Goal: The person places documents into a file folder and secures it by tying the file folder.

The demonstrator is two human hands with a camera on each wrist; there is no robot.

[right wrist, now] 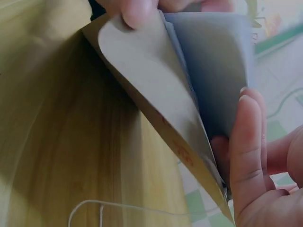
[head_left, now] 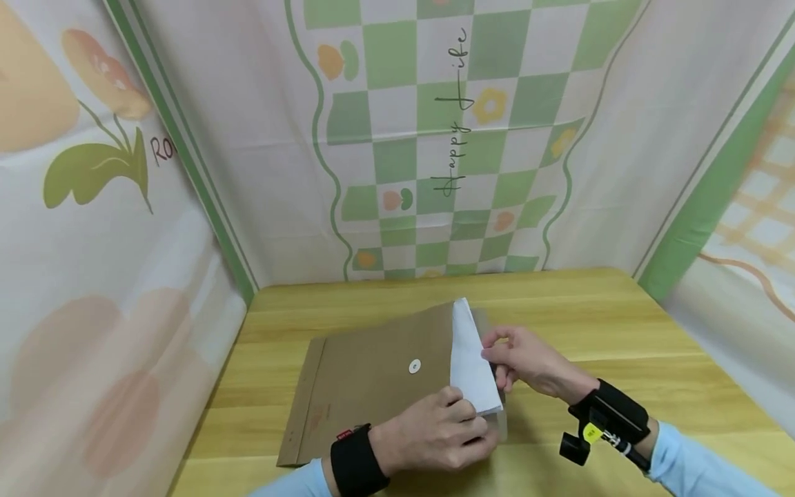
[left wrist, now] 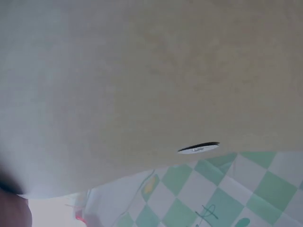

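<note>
A brown document envelope [head_left: 373,366] with a white round button [head_left: 415,366] lies at a slant, its mouth on the right and lifted. White paper sheets [head_left: 470,366] stick out of that mouth. My left hand [head_left: 437,429] grips the mouth's near corner; in the right wrist view its thumb [right wrist: 137,12] presses on the envelope's flap [right wrist: 147,66]. At the sheets' right edge, my right hand [head_left: 531,360] pinches the paper, fingertips outside and one digit inside the opening. The left wrist view is mostly filled by the envelope's brown face [left wrist: 165,85].
Beneath everything is a wood-grain table [head_left: 590,317]. A thin white string [right wrist: 137,206] hangs in a loop below the envelope in the right wrist view. Printed curtains [head_left: 397,138] stand behind the table and along both sides.
</note>
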